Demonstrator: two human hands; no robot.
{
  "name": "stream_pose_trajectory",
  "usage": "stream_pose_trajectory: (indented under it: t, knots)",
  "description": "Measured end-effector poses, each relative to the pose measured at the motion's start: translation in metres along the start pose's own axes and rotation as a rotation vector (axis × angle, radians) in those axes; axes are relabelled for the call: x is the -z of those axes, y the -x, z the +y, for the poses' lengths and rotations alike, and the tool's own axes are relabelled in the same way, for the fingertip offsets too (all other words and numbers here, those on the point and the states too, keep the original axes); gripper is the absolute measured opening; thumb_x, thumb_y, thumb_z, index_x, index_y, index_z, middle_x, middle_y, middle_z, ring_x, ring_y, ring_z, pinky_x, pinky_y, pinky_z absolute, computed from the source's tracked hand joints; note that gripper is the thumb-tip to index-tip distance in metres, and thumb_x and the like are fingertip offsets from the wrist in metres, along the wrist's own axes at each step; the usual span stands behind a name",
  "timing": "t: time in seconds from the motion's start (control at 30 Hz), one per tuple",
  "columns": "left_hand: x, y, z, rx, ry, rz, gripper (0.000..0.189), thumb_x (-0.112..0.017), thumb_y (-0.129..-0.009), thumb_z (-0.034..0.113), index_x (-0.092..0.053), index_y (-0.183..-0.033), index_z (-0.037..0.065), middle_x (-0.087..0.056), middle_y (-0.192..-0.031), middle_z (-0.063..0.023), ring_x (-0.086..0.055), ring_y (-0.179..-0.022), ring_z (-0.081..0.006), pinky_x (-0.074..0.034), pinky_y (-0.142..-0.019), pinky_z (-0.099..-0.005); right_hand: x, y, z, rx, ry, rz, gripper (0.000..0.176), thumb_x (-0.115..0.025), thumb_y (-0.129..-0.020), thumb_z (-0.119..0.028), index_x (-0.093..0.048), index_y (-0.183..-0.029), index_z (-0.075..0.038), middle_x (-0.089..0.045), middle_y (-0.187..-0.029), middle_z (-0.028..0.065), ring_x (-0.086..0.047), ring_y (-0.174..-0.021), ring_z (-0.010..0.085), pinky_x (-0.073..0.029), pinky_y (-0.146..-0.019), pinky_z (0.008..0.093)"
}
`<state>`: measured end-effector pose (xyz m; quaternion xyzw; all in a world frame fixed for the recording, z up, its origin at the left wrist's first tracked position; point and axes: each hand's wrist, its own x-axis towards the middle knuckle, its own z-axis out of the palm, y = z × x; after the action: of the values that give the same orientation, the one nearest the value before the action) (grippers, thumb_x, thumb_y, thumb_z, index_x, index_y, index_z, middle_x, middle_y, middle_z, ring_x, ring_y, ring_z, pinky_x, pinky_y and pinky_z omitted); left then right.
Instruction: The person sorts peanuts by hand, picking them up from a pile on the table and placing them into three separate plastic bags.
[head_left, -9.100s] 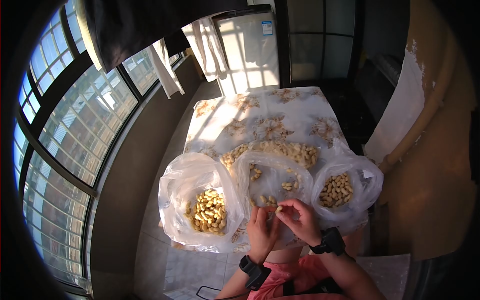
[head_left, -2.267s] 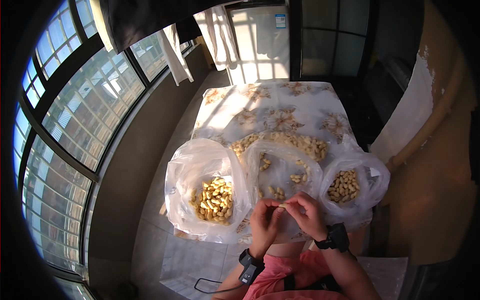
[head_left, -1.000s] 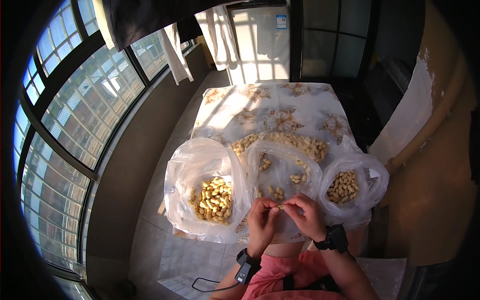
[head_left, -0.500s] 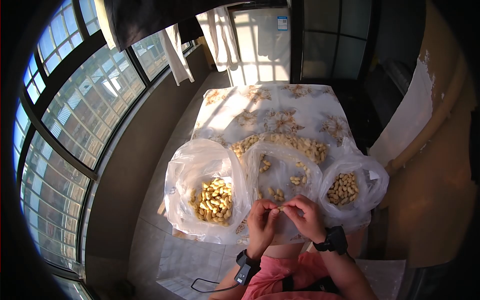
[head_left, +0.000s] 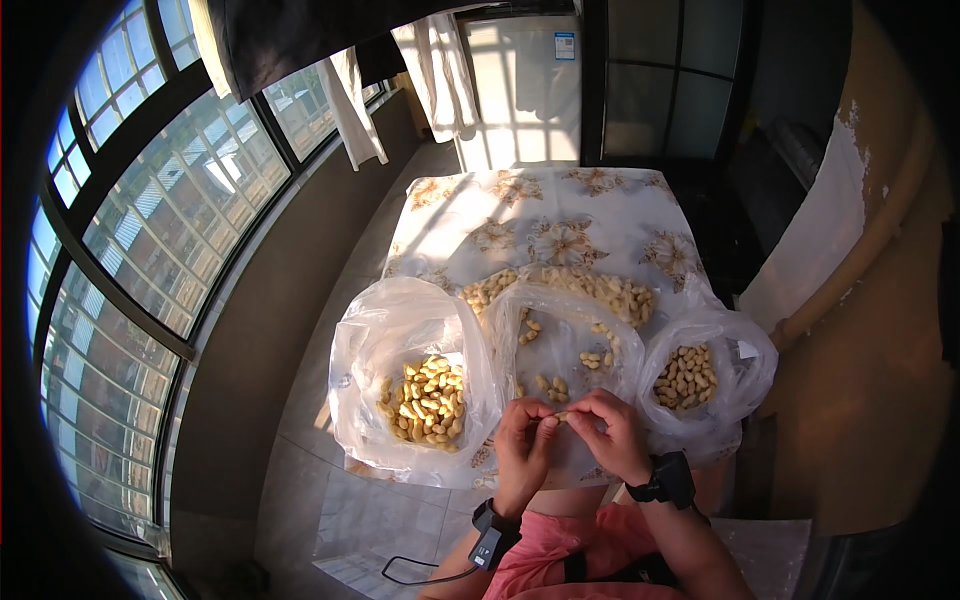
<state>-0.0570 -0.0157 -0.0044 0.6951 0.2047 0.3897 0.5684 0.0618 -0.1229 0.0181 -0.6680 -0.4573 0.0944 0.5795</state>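
Between my fingertips is a peanut (head_left: 561,416), pinched from both sides at the near edge of the middle plastic bag. My left hand (head_left: 525,440) grips one end with thumb and forefinger. On the other end, my right hand (head_left: 612,432) has its fingers closed. The middle clear bag (head_left: 560,348) lies open just beyond, with several loose peanuts (head_left: 551,386) in it and a heap of peanuts (head_left: 600,292) along its far side. To the left stands a larger open bag (head_left: 355,345) of peanuts, to the right a smaller open bag (head_left: 745,365) of peanuts.
The bags rest on a table with a flowered cloth (head_left: 480,215). A barred window (head_left: 180,200) runs along the left. A white curtain (head_left: 440,75) hangs beyond the table, near a dark-framed glass door (head_left: 660,90). A cable (head_left: 410,575) trails from my left wrist device.
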Motion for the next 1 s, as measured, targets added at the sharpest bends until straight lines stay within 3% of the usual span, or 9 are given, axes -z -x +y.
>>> stream_pose_trajectory:
  t: [0.3,0.37,0.57,0.9,1.0]
  knots:
    - [-0.0004,-0.0009,0.0013,-0.024,0.034,-0.008,0.004,-0.062,-0.098,0.002,-0.064,-0.1,-0.001,-0.061,-0.099,-0.0085,-0.062,-0.079,-0.0164,-0.052,-0.072,-0.0288,-0.0004,0.0009,0.0011,-0.017,-0.054,0.008,0.009,-0.07,-0.094,-0.007,-0.069,-0.099,0.001,-0.066,-0.09,0.0096,-0.066,-0.078,0.0194,-0.053,-0.067,0.029]
    - [0.0007,-0.0001,0.0032,0.035,0.083,-0.042,0.007,-0.063,-0.097,0.001,-0.064,-0.104,0.001,-0.06,-0.103,-0.0045,-0.061,-0.091,-0.0131,-0.05,-0.081,-0.0265,-0.0002,0.0008,0.0013,-0.007,-0.045,0.006,0.009,-0.07,-0.094,-0.006,-0.069,-0.1,0.001,-0.066,-0.091,0.0096,-0.067,-0.078,0.019,-0.053,-0.068,0.0289]
    - [0.0004,-0.0007,0.0057,0.034,0.021,-0.025,0.016,-0.071,-0.09,-0.001,-0.066,-0.106,0.0,-0.058,-0.11,-0.0061,-0.062,-0.098,-0.0147,-0.052,-0.087,-0.0271,-0.0005,0.0007,0.001,0.0,-0.061,0.017,0.009,-0.071,-0.093,-0.006,-0.069,-0.1,0.0,-0.065,-0.091,0.0094,-0.066,-0.078,0.0189,-0.053,-0.068,0.0287]
    - [-0.0008,-0.0014,0.0062,0.011,0.002,-0.028,0.012,-0.071,-0.092,0.003,-0.066,-0.102,0.0,-0.057,-0.11,-0.0064,-0.062,-0.097,-0.0151,-0.053,-0.084,-0.0277,0.0,-0.0006,-0.0011,0.01,-0.045,0.011,0.009,-0.072,-0.093,-0.006,-0.069,-0.099,0.0,-0.065,-0.089,0.0086,-0.065,-0.077,0.0187,-0.052,-0.066,0.029]
    - [-0.001,-0.0019,0.0069,-0.016,-0.01,-0.013,0.011,-0.07,-0.092,0.0,-0.067,-0.102,-0.001,-0.06,-0.108,-0.0098,-0.064,-0.092,-0.0186,-0.054,-0.077,-0.0287,-0.0001,0.0,-0.0011,0.012,-0.037,-0.001,0.01,-0.072,-0.092,-0.006,-0.069,-0.099,0.0,-0.065,-0.089,0.0085,-0.066,-0.077,0.0188,-0.052,-0.067,0.0288]
